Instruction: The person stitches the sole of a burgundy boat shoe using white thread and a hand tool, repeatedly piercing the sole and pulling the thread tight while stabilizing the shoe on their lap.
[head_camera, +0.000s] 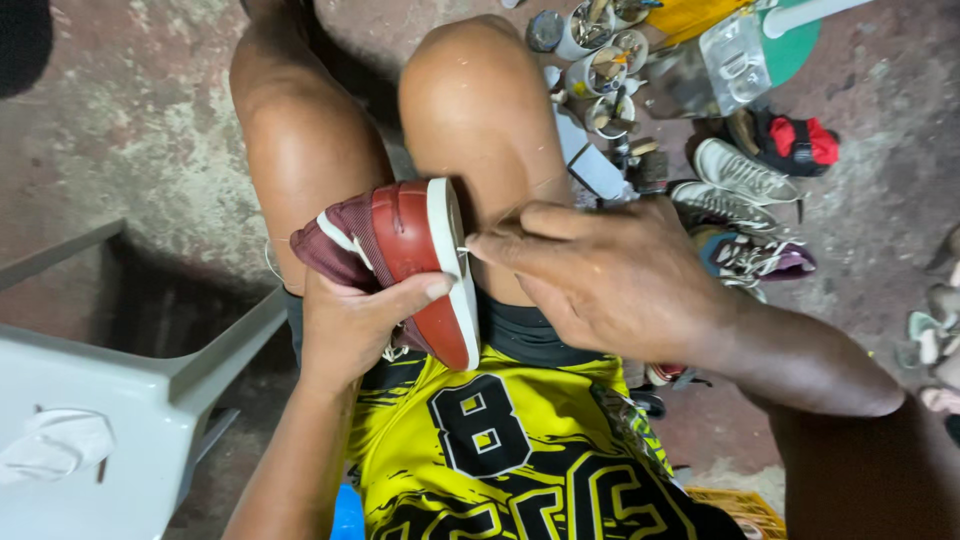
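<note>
A maroon and red sneaker with a white sole (405, 250) rests on its side over my lap, between my bare knees. My left hand (350, 325) grips it from below, thumb pressed across the red side near the sole. My right hand (600, 275) comes in from the right, its fingertips pinched on a thin needle (464, 250) whose tip meets the white sole edge. A fine thread runs from the fingers up over my right knee. I cannot see the needle's far end.
A white plastic chair (110, 400) stands at the left. On the concrete floor at upper right sit several small tins of tools (595, 60), a white sneaker (740, 170), other shoes (745, 250) and a red-and-black bag (795, 140). A yellow crate (745, 510) shows at the bottom right.
</note>
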